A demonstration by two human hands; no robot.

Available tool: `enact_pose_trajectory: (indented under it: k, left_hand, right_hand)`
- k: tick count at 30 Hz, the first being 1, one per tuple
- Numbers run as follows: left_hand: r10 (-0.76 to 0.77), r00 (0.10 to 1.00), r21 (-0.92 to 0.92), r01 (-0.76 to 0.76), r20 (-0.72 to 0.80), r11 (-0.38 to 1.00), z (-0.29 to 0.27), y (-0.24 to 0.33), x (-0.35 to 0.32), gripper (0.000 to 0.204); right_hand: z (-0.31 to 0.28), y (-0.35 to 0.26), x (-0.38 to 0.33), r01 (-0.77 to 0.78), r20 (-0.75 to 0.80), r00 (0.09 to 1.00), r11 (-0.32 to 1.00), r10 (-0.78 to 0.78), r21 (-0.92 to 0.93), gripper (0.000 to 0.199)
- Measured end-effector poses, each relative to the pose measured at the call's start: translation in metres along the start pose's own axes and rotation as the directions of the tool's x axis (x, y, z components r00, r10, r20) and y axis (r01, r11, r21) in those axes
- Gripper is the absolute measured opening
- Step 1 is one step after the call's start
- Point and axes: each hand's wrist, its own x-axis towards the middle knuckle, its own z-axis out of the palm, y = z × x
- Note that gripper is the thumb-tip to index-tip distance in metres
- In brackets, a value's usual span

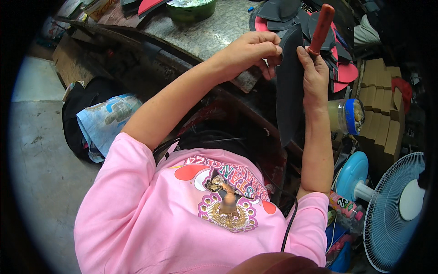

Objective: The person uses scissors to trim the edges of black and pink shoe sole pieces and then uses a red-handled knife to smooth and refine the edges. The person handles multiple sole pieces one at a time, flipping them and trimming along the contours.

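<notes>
A long dark grey sole-shaped piece (pixel 289 91) hangs upright between my hands above the edge of a stone-topped workbench (pixel 200 32). My left hand (pixel 253 49) pinches its upper left edge. My right hand (pixel 312 68) supports its right edge and also grips a tool with an orange-red handle (pixel 320 28) that points up and away. The tool's working end is hidden behind the piece and my fingers. A pink printed shirt (pixel 200 214) fills the lower part of the view.
A pile of black and red cut pieces (pixel 337 64) lies on the bench behind my hands. A green bowl (pixel 191 9) sits at the back. Stacked cardboard boxes (pixel 381 105), a plastic jar (pixel 346 116) and a blue fan (pixel 392 210) stand at right. A bag (pixel 98 121) rests on the concrete floor at left.
</notes>
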Motion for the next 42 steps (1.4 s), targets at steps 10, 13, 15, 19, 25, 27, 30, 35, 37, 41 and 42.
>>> enact_pose_trajectory:
  k: [10, 13, 15, 19, 25, 27, 30, 35, 37, 41, 42]
  left_hand:
    - [0.046, 0.998, 0.135, -0.041, -0.034, 0.99, 0.003, -0.001, -0.003, 0.021]
    - [-0.016, 0.999, 0.073, 0.013, 0.043, 0.997, -0.001, 0.001, -0.001, 0.022]
    - [-0.015, 0.997, 0.058, 0.01, 0.075, 0.998, 0.001, 0.002, 0.0, 0.026]
    - [0.081, 0.988, 0.114, -0.066, -0.132, 0.991, 0.012, -0.001, -0.001, 0.025]
    - [0.052, 0.996, 0.171, -0.039, -0.073, 0.984, 0.006, -0.001, -0.002, 0.026]
    - [0.005, 1.0, 0.154, -0.003, -0.014, 0.988, 0.002, 0.0, -0.002, 0.026]
    - [-0.041, 0.996, 0.052, 0.036, 0.084, 0.998, -0.001, 0.002, 0.0, 0.024]
    - [0.069, 0.986, 0.059, -0.061, -0.154, 0.996, 0.013, -0.002, 0.001, 0.018]
    - [0.159, 0.947, 0.136, -0.125, -0.279, 0.983, 0.018, -0.002, -0.001, 0.018]
    - [0.315, 0.888, 0.484, -0.124, -0.336, 0.866, 0.02, 0.002, -0.011, 0.02]
    - [0.355, 0.883, 0.597, -0.111, -0.308, 0.794, 0.021, 0.002, -0.013, 0.02]
  right_hand:
    - [0.003, -0.002, -0.003, 0.049, -0.011, 0.999, 0.999, -0.049, -0.003, 0.015]
    - [0.004, 0.0, -0.002, 0.05, -0.004, 0.999, 0.999, -0.05, 0.018, 0.014]
    - [0.003, 0.002, -0.002, 0.044, -0.003, 0.999, 0.998, -0.044, 0.038, 0.013]
    - [0.0, 0.001, 0.001, 0.08, -0.093, 0.992, 0.997, -0.081, -0.015, 0.012]
    - [0.003, -0.001, -0.001, 0.101, -0.091, 0.991, 0.995, -0.102, -0.023, 0.013]
    - [0.004, -0.001, -0.003, 0.091, -0.087, 0.992, 0.996, -0.092, -0.018, 0.013]
    - [0.005, 0.0, -0.004, 0.093, -0.036, 0.995, 0.996, -0.093, -0.017, 0.014]
    - [0.004, 0.0, -0.002, 0.035, -0.033, 0.999, 0.998, -0.034, 0.045, 0.014]
    - [0.003, -0.001, -0.001, 0.038, -0.042, 0.999, 0.996, -0.034, 0.081, 0.014]
    - [0.003, 0.002, 0.0, 0.099, -0.072, 0.993, 0.992, -0.094, 0.077, 0.015]
    - [0.004, 0.004, 0.0, 0.117, -0.085, 0.99, 0.991, -0.111, 0.07, 0.015]
